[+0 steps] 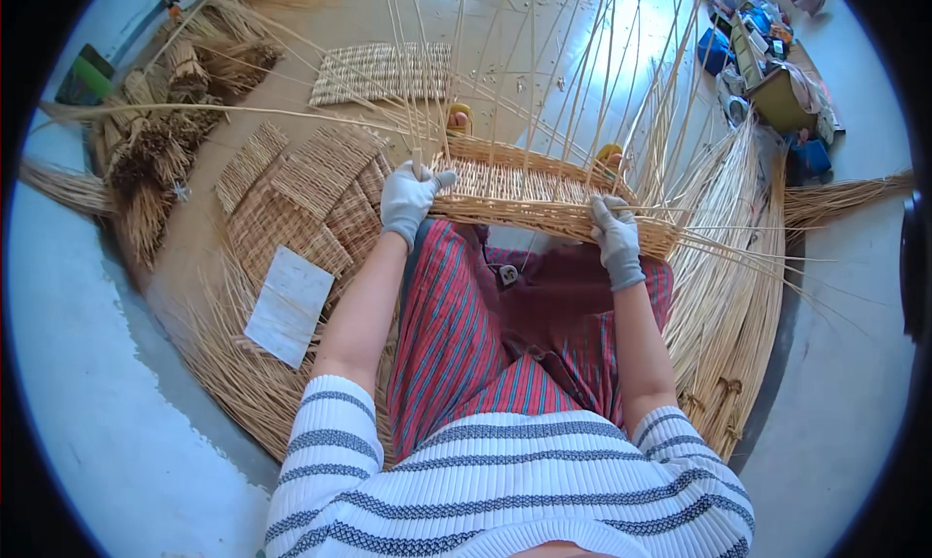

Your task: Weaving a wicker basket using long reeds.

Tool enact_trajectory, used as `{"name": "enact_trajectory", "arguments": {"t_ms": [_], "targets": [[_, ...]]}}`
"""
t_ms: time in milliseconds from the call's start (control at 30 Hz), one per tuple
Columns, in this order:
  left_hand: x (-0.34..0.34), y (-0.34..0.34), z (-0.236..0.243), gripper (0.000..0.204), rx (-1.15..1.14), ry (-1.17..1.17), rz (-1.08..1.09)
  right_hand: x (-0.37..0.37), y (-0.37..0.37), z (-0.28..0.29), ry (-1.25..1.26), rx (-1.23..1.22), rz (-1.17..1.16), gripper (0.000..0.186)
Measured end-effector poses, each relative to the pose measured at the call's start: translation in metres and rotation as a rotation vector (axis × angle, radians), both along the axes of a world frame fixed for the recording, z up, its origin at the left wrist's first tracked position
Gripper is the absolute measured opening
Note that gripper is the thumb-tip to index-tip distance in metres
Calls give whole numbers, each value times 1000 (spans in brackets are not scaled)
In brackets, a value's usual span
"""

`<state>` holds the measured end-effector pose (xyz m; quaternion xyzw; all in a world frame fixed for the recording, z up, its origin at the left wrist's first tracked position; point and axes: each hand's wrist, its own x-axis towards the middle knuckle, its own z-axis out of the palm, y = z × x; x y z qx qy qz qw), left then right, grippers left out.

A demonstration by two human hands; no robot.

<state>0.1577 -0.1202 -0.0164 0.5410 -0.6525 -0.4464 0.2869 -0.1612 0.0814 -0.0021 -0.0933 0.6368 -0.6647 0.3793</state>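
A long, shallow wicker basket lies across my knees, with long pale stakes standing up from its far side and fanning away from me. My left hand, in a light grey glove, is closed round its left end, the thumb lying on top. Toward the right end, my right hand wears a matching glove and grips the near wall, fingers over the rim. Several loose cane ends stick out past the right end. Both feet, in yellow footwear, show just beyond the basket.
Woven mats and a white sheet lie on the left. Bundled straw is stacked farther left. Long pale fibres spread along my right. A cluttered bench stands at the far right; another mat lies ahead.
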Motion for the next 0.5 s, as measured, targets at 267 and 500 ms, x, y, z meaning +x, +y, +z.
{"name": "enact_trajectory", "arguments": {"t_ms": [267, 500], "targets": [[-57, 55, 20, 26, 217, 454, -310, 7, 17, -12, 77, -145, 28, 19], [-85, 62, 6, 18, 467, 460, -169, 38, -115, 56, 693, -558, 335, 39]]}}
